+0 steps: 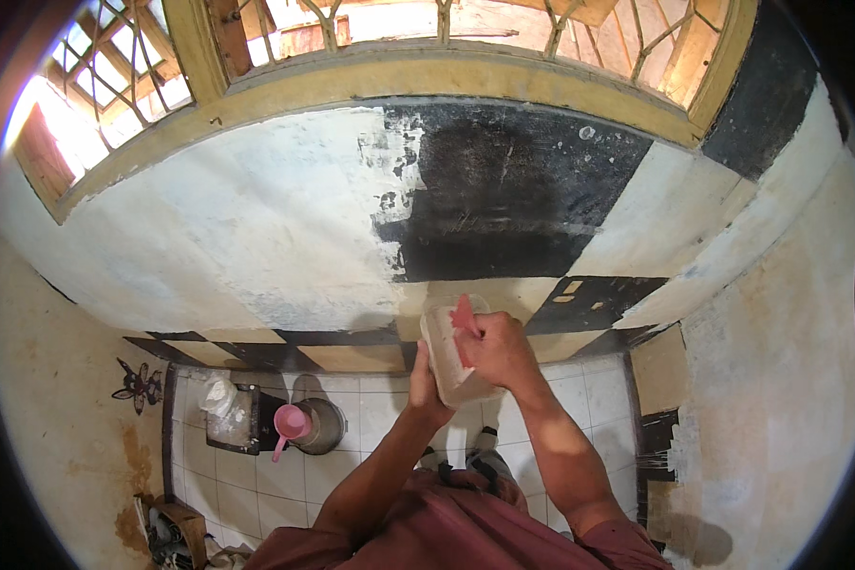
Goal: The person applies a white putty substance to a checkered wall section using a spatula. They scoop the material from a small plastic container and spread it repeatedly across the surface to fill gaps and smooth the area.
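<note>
Your left grip (427, 388) is clamped on the tub (465, 395); your right grip (498, 351) clasps a scraper (463, 314) over it. Left of both, lower, sits a dipper (292, 421).

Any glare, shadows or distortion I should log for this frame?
Head view: daylight blows out parts of the upper-left window; head view: a rounded shadow darkens the black wall patch; head view: fisheye distortion bows the yellow window sill, and lower corners go dark; head view: the right hand and pink tool remain readable.
</note>
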Motion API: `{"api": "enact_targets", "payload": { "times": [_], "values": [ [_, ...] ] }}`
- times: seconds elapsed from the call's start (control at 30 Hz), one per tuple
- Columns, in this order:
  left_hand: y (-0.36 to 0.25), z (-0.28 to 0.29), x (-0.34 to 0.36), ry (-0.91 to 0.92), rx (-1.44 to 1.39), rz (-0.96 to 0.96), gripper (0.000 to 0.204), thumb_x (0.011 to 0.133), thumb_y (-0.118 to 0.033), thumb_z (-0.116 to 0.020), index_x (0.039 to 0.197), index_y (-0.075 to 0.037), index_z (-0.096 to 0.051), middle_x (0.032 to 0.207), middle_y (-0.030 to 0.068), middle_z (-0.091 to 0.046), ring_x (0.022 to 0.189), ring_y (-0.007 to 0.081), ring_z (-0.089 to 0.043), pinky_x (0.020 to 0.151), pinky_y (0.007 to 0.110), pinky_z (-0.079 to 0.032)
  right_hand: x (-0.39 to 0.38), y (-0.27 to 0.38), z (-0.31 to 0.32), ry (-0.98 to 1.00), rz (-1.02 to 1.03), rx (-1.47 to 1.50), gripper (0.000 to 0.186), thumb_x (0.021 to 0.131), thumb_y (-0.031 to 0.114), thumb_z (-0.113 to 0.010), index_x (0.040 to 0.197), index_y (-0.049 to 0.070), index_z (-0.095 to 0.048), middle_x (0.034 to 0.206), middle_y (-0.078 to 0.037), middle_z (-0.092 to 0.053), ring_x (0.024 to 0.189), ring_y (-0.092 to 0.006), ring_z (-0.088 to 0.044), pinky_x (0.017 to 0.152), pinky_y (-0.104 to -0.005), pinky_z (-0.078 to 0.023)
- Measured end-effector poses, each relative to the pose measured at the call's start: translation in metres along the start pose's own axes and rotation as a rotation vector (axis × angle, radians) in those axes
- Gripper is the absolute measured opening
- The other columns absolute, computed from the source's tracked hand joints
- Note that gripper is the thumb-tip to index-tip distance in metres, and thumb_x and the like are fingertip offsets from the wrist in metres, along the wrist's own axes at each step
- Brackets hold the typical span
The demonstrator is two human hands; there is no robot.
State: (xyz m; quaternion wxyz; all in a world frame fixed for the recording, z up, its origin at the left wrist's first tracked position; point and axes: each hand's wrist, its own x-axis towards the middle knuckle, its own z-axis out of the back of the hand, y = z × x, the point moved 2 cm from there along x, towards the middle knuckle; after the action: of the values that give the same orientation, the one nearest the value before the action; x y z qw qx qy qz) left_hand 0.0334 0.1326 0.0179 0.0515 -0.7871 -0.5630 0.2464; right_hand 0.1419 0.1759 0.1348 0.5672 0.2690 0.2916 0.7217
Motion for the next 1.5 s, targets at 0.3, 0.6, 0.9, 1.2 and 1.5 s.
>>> {"api": "enact_targets", "payload": {
  "times": [0.3,0.6,0.9,1.2,1.5],
  "values": [
    [-0.007,-0.012,-0.010,0.062,-0.027,-0.053,0.070,0.102,-0.065,-0.026,0.145,-0.013,-0.047,0.136,0.0081,-0.058,0.122,0.0273,-0.057,0.105,0.048,-0.045,-0.004,0.000,0.022,0.069,-0.009,0.099,0.026,0.086,0.023,-0.069,0.093,-0.002,-0.073,0.077,-0.024,-0.069,0.071,-0.0363,-0.070,0.067,-0.0408,-0.052],
    [-0.005,-0.003,-0.008,0.029,0.044,-0.093,0.069,0.103,-0.064,-0.024,0.149,-0.016,-0.042,0.140,0.0079,-0.055,0.127,0.0272,-0.055,0.107,0.047,-0.045,0.006,-0.014,-0.003,0.170,-0.062,0.340,0.025,0.089,0.020,-0.070,0.093,-0.004,-0.074,0.077,-0.011,-0.073,0.069,-0.0149,-0.066,0.067,-0.0331,-0.053],
    [-0.020,-0.033,-0.022,0.174,-0.008,-0.141,0.069,0.105,-0.057,-0.015,0.152,-0.012,-0.036,0.147,0.0111,-0.049,0.133,0.0308,-0.051,0.112,0.050,-0.041,-0.002,-0.026,0.027,0.068,-0.057,0.849,0.019,0.093,0.014,-0.067,0.099,-0.003,-0.075,0.084,-0.003,-0.072,0.074,-0.0067,-0.062,0.067,-0.0271,-0.052],
    [-0.016,-0.029,-0.015,0.190,-0.039,-0.122,0.070,0.104,-0.060,-0.017,0.154,-0.014,-0.034,0.149,0.0104,-0.048,0.135,0.0316,-0.049,0.113,0.053,-0.039,-0.010,-0.046,0.026,0.054,-0.051,0.784,0.018,0.093,0.014,-0.068,0.099,-0.003,-0.074,0.087,-0.004,-0.072,0.075,-0.0075,-0.063,0.069,-0.0254,-0.052],
    [-0.020,-0.028,-0.008,0.248,-0.050,-0.101,0.070,0.104,-0.060,-0.021,0.154,-0.013,-0.034,0.151,0.0114,-0.045,0.138,0.0337,-0.046,0.113,0.053,-0.038,-0.010,-0.059,0.028,0.139,-0.332,1.209,0.024,0.091,0.014,-0.071,0.108,-0.002,-0.069,0.100,-0.009,-0.072,0.085,-0.0164,-0.070,0.077,-0.0303,-0.056]
  ]
}}
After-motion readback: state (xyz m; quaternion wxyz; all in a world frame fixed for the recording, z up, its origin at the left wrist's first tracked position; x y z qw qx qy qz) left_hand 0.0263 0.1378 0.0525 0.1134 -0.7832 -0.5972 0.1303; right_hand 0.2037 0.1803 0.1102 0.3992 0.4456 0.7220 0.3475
